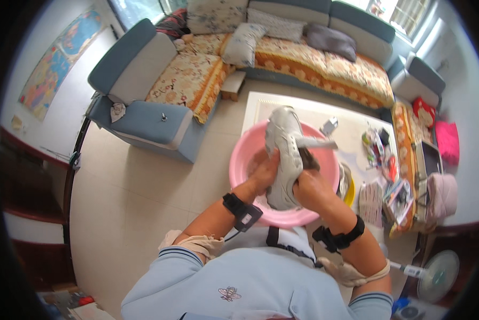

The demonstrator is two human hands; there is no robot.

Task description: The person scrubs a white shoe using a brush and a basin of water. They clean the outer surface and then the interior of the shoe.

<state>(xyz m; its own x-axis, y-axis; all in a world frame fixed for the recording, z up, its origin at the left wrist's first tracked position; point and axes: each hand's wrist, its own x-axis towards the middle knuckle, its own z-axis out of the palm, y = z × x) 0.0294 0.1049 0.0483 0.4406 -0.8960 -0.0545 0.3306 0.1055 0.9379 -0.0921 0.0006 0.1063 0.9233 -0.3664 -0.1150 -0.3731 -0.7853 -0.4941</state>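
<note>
A white-grey shoe (284, 160) is held up over a pink plastic basin (243, 152), its toe towards the sofa and its tongue or strap sticking out to the right. My left hand (265, 172) grips the near side of the shoe at the left. My right hand (312, 190) is closed at the shoe's opening on the right; its fingertips are partly hidden, and a dark item shows just beyond it. The water or other contents of the basin are mostly hidden by the shoe and hands. Both wrists wear black straps with small devices.
The basin overlaps a white coffee table (259, 100). On the table are a small white box (329, 126), assorted small items (377, 146) and a yellow basin (350, 194) with another shoe. A sofa (287, 52) curves beyond; a fan (438, 276) stands at the lower right.
</note>
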